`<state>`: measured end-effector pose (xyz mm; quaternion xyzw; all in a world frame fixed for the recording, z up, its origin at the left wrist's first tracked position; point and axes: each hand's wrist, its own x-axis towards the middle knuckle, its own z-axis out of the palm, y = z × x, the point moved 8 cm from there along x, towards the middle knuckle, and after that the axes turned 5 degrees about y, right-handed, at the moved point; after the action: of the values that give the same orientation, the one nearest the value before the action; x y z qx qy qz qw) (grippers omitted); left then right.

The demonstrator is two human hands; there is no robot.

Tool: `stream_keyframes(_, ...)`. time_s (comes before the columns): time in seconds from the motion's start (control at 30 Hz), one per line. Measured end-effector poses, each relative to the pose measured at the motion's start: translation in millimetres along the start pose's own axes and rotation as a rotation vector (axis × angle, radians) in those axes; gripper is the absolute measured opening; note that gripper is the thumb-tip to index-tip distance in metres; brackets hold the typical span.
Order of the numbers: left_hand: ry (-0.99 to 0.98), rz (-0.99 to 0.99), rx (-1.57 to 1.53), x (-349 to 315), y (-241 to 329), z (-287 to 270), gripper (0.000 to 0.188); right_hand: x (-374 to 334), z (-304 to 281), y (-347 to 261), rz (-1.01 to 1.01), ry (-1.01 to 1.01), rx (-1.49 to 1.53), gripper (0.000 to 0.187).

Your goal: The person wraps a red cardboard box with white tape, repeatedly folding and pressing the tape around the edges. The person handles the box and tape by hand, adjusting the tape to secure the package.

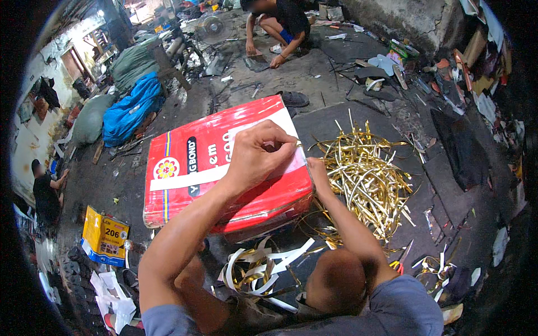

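Observation:
In front of my knees stands a red cardboard box, with a long white strip lying across its top and a larger white patch on its far right part. My left hand is over the box's right side, thumb and forefinger pinched together close to the edge. What they hold, if anything, is too small to name. Just beyond that edge, my right hand is closed and partly hidden; its contents cannot be made out. Beside it lies a tangled heap of thin gold strips.
White and gold strips lie between my knees. Scissors with orange handles rest by my right knee. A yellow-and-blue carton piece is at left. Ahead, a person crouches; another person is far left. Scraps line the right wall.

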<state>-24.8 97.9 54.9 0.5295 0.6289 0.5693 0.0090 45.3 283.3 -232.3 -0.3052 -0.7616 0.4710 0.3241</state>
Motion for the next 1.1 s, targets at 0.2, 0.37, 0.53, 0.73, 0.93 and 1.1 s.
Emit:
stream_keyframes(0.2,0.013,-0.064,0.013,-6,-14,-5,0.005,-32,16,36,-0.12,-0.044,-0.156,0.027)
stream_keyframes(0.37,0.002,-0.058,-0.006,-3,-15,-2,0.005,-34,20,90,0.065,-0.037,-0.3,0.027)
stream_keyframes(0.53,-0.005,-0.048,0.0,0,-13,0,0.004,-62,18,163,0.051,-0.107,-0.574,0.034)
stream_keyframes(0.73,0.006,-0.03,-0.022,-5,-10,-4,0.006,-97,14,182,0.338,-0.232,-0.612,0.042)
stream_keyframes(0.93,-0.108,0.282,0.168,-4,13,0,0.015,-123,-27,190,0.597,-0.003,-0.623,0.044)
stream_keyframes(1.1,-0.197,0.423,0.246,-12,18,-6,0.03,-115,-51,172,0.531,0.031,-0.696,0.042)
